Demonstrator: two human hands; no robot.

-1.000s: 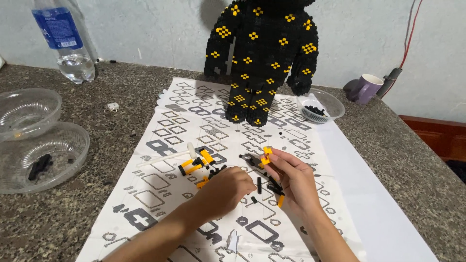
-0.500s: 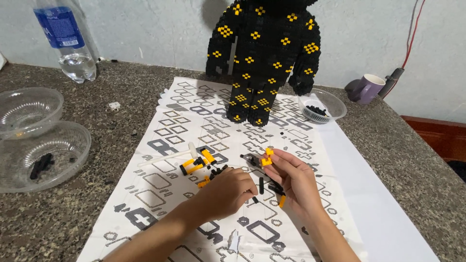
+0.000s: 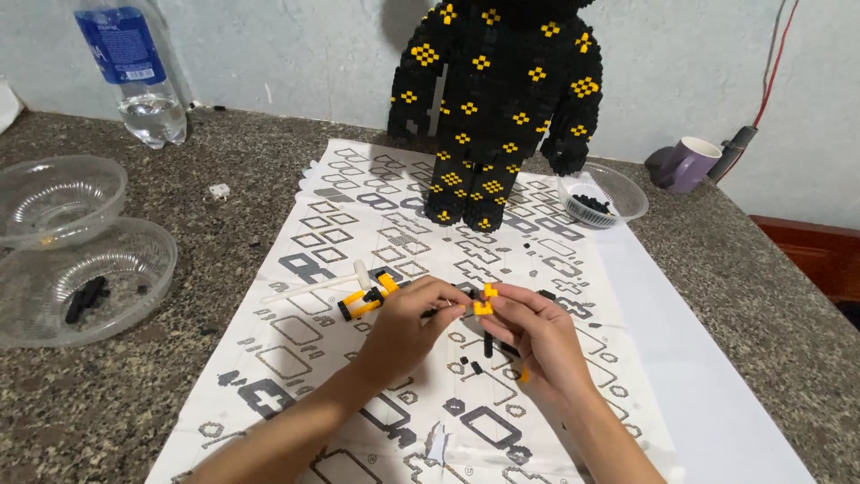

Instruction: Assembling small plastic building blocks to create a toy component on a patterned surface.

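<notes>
Clearly small yellow brick piece between both hands

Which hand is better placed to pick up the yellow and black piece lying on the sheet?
Left hand: the yellow and black piece lies just beside it, while the right hand pinches a small yellow brick.

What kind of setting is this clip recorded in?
Probably a home hobby spot on a speckled stone countertop: a tall black-and-yellow brick-built figure, a printed paper instruction sheet and clear plastic bowls holding small black pieces. Both hands join small bricks.
</notes>
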